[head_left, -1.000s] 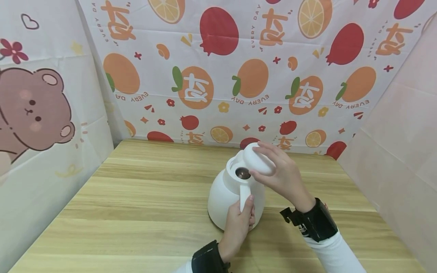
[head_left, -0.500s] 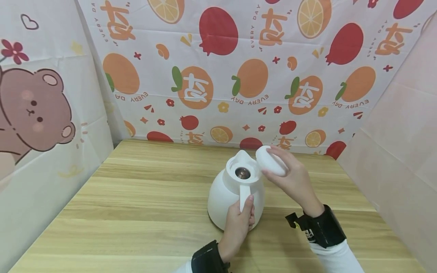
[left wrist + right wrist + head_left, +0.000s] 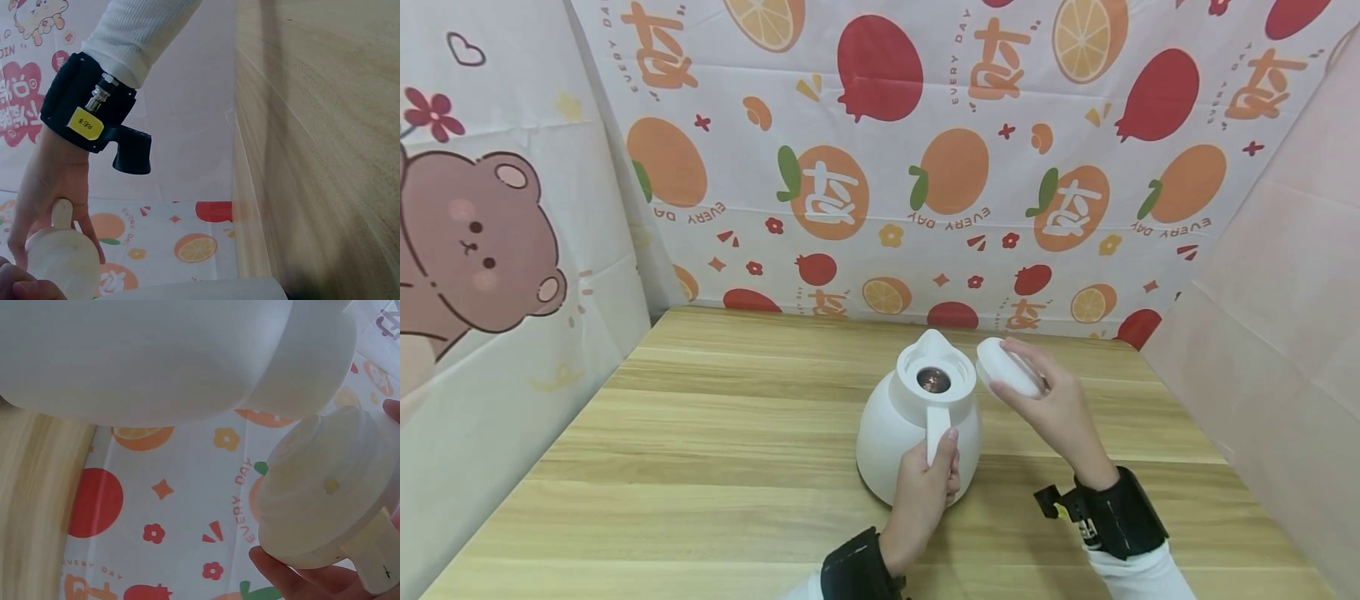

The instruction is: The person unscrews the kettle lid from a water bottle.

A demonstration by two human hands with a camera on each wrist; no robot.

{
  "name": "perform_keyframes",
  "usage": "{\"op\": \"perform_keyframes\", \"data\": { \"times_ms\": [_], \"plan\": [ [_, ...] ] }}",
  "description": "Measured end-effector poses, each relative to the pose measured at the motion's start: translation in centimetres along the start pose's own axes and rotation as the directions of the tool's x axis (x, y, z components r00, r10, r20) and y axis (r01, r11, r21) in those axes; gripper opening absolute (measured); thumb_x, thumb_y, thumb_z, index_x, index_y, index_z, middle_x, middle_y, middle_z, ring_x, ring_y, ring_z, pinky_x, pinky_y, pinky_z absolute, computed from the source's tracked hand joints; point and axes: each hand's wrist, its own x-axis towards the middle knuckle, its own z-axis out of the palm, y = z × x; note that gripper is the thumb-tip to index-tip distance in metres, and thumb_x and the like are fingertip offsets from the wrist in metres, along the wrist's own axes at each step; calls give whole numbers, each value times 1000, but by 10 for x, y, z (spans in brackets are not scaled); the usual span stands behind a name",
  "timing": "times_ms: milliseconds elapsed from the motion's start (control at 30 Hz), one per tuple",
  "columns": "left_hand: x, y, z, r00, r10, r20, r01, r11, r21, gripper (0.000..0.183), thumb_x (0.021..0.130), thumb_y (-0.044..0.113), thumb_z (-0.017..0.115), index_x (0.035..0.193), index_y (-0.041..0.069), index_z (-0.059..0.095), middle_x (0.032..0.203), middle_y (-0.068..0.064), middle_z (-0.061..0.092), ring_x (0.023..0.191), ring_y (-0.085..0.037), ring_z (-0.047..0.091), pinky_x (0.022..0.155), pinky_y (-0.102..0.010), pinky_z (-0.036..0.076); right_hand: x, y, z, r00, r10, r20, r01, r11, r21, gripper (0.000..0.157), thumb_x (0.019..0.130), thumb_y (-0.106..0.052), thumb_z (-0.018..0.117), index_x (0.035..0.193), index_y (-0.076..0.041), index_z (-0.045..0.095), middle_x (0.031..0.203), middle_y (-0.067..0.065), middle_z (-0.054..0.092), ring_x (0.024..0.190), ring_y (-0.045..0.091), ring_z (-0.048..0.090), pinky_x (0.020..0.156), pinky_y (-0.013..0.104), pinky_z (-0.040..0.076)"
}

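A white thermos jug (image 3: 880, 433) stands upright on the table, its round mouth (image 3: 934, 380) uncovered and its spout facing away. My left hand (image 3: 919, 492) grips the jug's handle (image 3: 937, 425) at the near side. Off to the jug's upper right, my right hand (image 3: 1056, 404) holds the white lid (image 3: 1006, 367) between thumb and fingers, tilted and apart from the rim. In the right wrist view the lid (image 3: 331, 487) shows its ridged underside and a flat tab (image 3: 374, 553), beside the jug's body (image 3: 156, 362). Only the left fingertips (image 3: 31, 289) show in the left wrist view.
The jug stands toward the back of a wood-grain table (image 3: 700, 450). A fruit-print cloth (image 3: 880, 167) hangs behind it. Pale cloths flank the table, the left one (image 3: 587, 275) printed with a bear. Both wrists wear black camera straps (image 3: 1120, 512).
My right hand has carried the lid off to the right and slightly down, away from the jug's mouth, which is now fully visible. The left hand and the jug have stayed in place.
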Motion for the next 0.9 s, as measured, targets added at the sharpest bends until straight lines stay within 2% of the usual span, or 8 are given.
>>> {"op": "perform_keyframes", "data": {
  "times_ms": [367, 600, 900],
  "plan": [
    [-1, 2, 1, 1000, 3, 1, -3, 1000, 10, 53, 98, 28, 48, 80, -22, 46, 50, 2, 38, 43, -3, 34, 40, -13, 30, -7, 10, 3, 996, 85, 27, -85, 996, 17, 51, 82, -26, 71, 128, -10, 58, 137, 24, 55, 115, 39, 52, 86, 68, 48],
    [-2, 2, 2, 1000, -4, -6, 4, 1000, -4, 53, 98, 28, 49, 80, -23, 45, 51, 2, 38, 43, -3, 34, 40, -13, 29, -11, 20, 4, 992, 121, 31, -122, 992, 23, 50, 84, -27, 69, 129, -9, 58, 138, 24, 54, 122, 43, 49, 88, 67, 48],
    [-2, 0, 2, 1000, 0, -4, 0, 1000, -20, 55, 98, 28, 49, 81, -24, 45, 50, 3, 37, 42, -2, 33, 40, -13, 29, -19, 31, 2, 963, 250, 103, -258, 963, 76, 53, 87, -36, 64, 132, -10, 54, 138, 24, 53, 124, 39, 49, 90, 59, 50]
  ]
}}
